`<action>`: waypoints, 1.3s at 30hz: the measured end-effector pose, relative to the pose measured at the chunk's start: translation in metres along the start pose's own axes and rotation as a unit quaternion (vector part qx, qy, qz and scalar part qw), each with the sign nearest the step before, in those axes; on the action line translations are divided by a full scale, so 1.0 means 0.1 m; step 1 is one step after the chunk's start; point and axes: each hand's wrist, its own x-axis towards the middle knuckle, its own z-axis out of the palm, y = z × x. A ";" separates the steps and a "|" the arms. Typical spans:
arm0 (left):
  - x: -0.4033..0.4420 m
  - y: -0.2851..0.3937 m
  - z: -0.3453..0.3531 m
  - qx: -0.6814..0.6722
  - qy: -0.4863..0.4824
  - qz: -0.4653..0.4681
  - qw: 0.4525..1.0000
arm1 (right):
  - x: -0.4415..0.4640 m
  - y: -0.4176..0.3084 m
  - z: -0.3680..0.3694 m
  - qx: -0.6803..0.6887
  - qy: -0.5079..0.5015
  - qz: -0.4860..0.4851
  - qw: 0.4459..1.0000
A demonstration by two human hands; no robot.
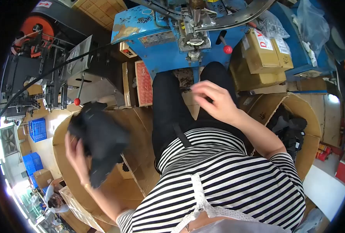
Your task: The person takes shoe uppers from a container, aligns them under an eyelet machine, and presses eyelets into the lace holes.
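Black cloth hangs above a carton at left, its outer edge in the left hand, whose fingers appear curled closed on it, though blur hides the exact hold; a firm grip with the folds gathered should keep it from snagging on the nearby lever. At centre, before the blue machine, the right hand hovers half open, seemingly empty, its loose fingers well placed to steady a free edge, while more black pieces lie in the carton at right.
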 end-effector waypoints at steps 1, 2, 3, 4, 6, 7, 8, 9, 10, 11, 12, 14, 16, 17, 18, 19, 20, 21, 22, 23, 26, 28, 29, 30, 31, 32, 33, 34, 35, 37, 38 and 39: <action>-0.05 -0.13 -0.34 0.041 0.064 0.008 0.997 | -0.14 0.05 -0.09 0.011 0.008 0.036 0.999; -0.08 -0.35 -0.74 0.022 0.050 0.038 0.998 | -0.27 0.13 -0.15 -0.004 0.018 0.055 0.998; -0.16 -0.44 -1.02 0.199 0.087 0.077 0.973 | -0.39 0.21 -0.20 -0.019 0.027 0.075 0.997; -0.20 -0.22 -1.03 0.383 0.096 -0.009 0.919 | -0.49 0.27 -0.23 -0.026 0.034 0.089 0.995; -0.26 -0.12 -1.00 0.572 0.148 -0.029 0.806 | -0.61 0.32 -0.27 -0.034 0.035 0.114 0.992; -0.26 -0.22 -0.99 0.592 0.196 0.038 0.781 | -0.64 0.33 -0.27 -0.037 0.036 0.127 0.991; -0.22 -0.09 -0.76 0.507 0.210 -0.008 0.836 | -0.66 0.34 -0.27 -0.044 0.045 0.117 0.991; -0.13 -0.16 -0.62 0.501 0.216 0.104 0.832 | -0.68 0.33 -0.28 -0.039 0.059 0.098 0.993; -0.09 0.01 -0.31 0.448 0.173 0.085 0.873 | -0.66 0.30 -0.29 -0.039 0.078 0.084 0.993; -0.06 0.19 0.02 0.393 0.124 0.065 0.909 | -0.66 0.25 -0.34 -0.042 0.098 0.070 0.992; 0.04 0.17 0.25 0.371 0.083 0.126 0.916 | -0.64 0.23 -0.42 -0.058 0.104 0.053 0.991; 0.17 0.25 0.71 0.323 0.011 0.195 0.926 | -0.45 0.09 -0.67 -0.088 0.163 0.077 0.980; 0.22 0.47 1.21 0.289 -0.052 0.221 0.930 | -0.11 0.02 -0.83 -0.060 0.227 0.066 0.970; 0.22 0.54 1.45 0.279 -0.082 0.238 0.927 | 0.11 0.05 -0.89 -0.021 0.264 0.045 0.963; 0.16 0.65 1.72 0.220 -0.108 0.262 0.933 | 0.35 0.10 -0.93 0.041 0.281 0.047 0.958; 0.17 0.60 1.96 0.197 -0.141 0.306 0.921 | 0.57 0.14 -0.96 0.103 0.293 0.048 0.949; 0.08 0.66 2.16 0.191 -0.193 0.301 0.914 | 0.78 0.15 -0.99 0.169 0.270 0.046 0.947; 0.02 0.57 2.39 0.178 -0.211 0.321 0.906 | 0.95 0.14 -0.99 0.226 0.249 0.032 0.941; -0.05 0.51 2.59 0.180 -0.228 0.341 0.894 | 1.07 0.14 -0.95 0.248 0.245 0.052 0.936; -0.10 0.45 2.78 0.183 -0.246 0.358 0.882 | 1.17 0.14 -0.90 0.269 0.239 0.075 0.930; -0.20 0.03 3.25 0.224 -0.249 0.409 0.849 | 1.28 0.33 -0.91 0.176 0.244 -0.054 0.952; -0.24 -0.19 3.36 0.264 -0.270 0.385 0.842 | 1.22 0.33 -1.12 0.070 0.233 -0.059 0.968; -0.25 -0.36 3.39 0.260 -0.272 0.365 0.851 | 1.14 0.34 -1.22 0.088 0.236 -0.010 0.968; -0.23 -0.42 3.36 0.259 -0.269 0.371 0.850 | 1.10 0.37 -1.33 0.072 0.230 -0.021 0.970; -0.22 -0.44 3.32 0.258 -0.269 0.377 0.848 | 1.10 0.35 -1.37 0.055 0.225 -0.030 0.972; -0.21 -0.44 3.32 0.250 -0.259 0.373 0.855 | 1.10 0.35 -1.36 0.054 0.217 -0.034 0.974; -0.20 -0.44 3.33 0.242 -0.250 0.371 0.861 | 1.11 0.32 -1.35 0.052 0.211 -0.038 0.975; -0.20 -0.43 3.32 0.233 -0.242 0.368 0.867 | 1.12 0.30 -1.32 0.050 0.206 -0.040 0.976; -0.19 -0.42 3.32 0.235 -0.244 0.364 0.868 | 1.14 0.29 -1.30 0.052 0.204 -0.036 0.977; -0.19 -0.41 3.33 0.236 -0.250 0.358 0.868 | 1.15 0.28 -1.27 0.053 0.202 -0.027 0.978; -0.19 -0.42 3.32 0.232 -0.250 0.360 0.869 | 1.15 0.27 -1.26 0.041 0.206 -0.036 0.977; -0.18 -0.42 3.32 0.227 -0.250 0.361 0.869 | 1.15 0.28 -1.26 0.041 0.203 -0.036 0.978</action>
